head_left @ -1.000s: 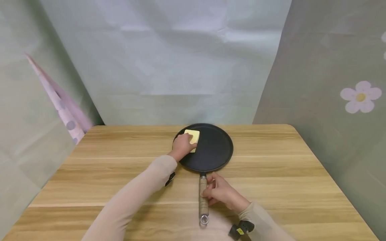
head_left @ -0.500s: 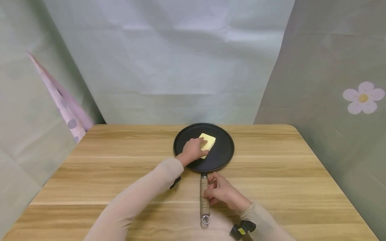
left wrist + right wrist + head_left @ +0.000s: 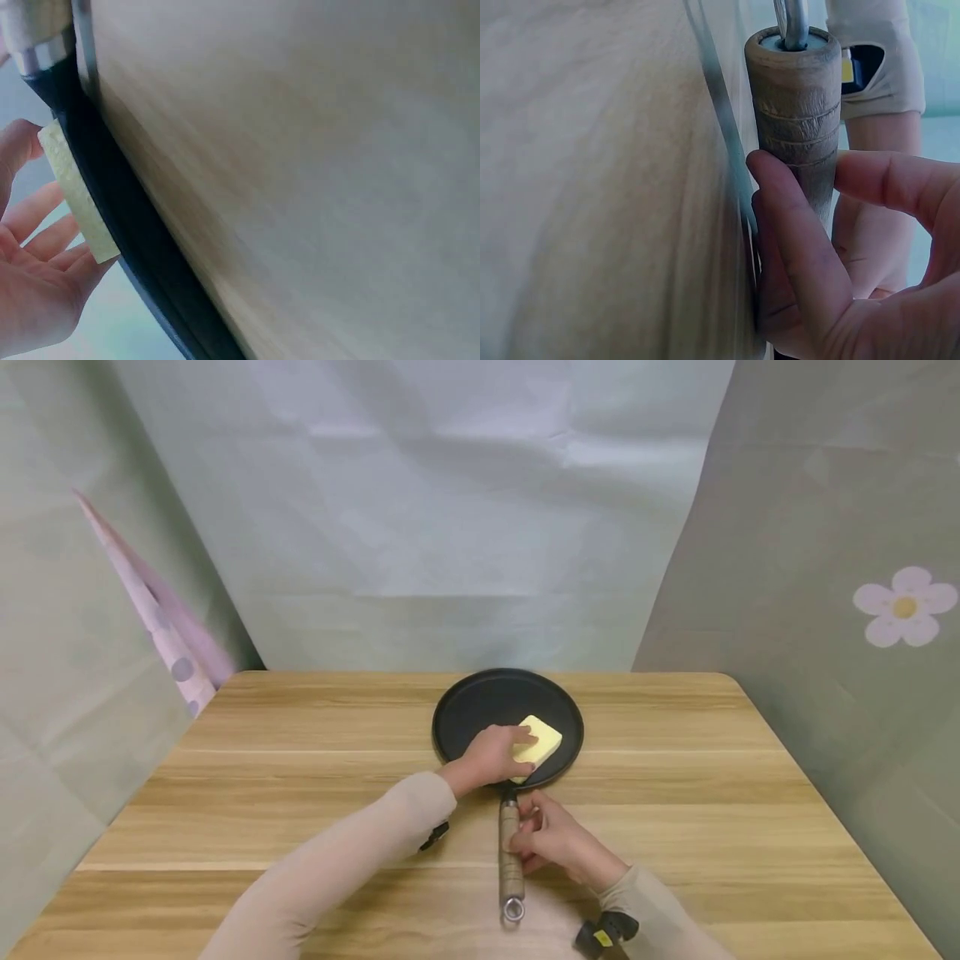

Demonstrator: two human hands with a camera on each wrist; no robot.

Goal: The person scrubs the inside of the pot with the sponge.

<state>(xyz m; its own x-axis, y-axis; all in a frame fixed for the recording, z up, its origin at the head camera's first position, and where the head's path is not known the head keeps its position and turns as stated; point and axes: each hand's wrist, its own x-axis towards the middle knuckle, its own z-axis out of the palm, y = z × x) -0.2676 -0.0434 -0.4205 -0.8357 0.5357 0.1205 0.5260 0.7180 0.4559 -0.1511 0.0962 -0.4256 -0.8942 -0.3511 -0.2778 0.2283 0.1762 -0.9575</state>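
Note:
A round black flat frying pan (image 3: 480, 703) lies near the back edge of the table, its wood-look handle (image 3: 512, 870) pointing toward me. On its near right part sits a pale yellow sponge (image 3: 544, 743), gripped by my left hand (image 3: 489, 757) between thumb and fingers. In the left wrist view the sponge (image 3: 79, 199) lies flat against the pan surface, close to the handle joint. My right hand (image 3: 561, 843) pinches the handle from the right. The right wrist view shows thumb and fingers on either side of the grip (image 3: 795, 112), below its ringed end.
The wood-grain table (image 3: 712, 793) stretches out on both sides of the pan. Behind it hangs a pale green backdrop (image 3: 450, 527), with a flower print (image 3: 904, 607) on the right. Each wrist wears a dark strap.
My left hand has slid the sponge across the pan, from its left side to the right and toward me, turning it clockwise. The right hand keeps its hold on the handle.

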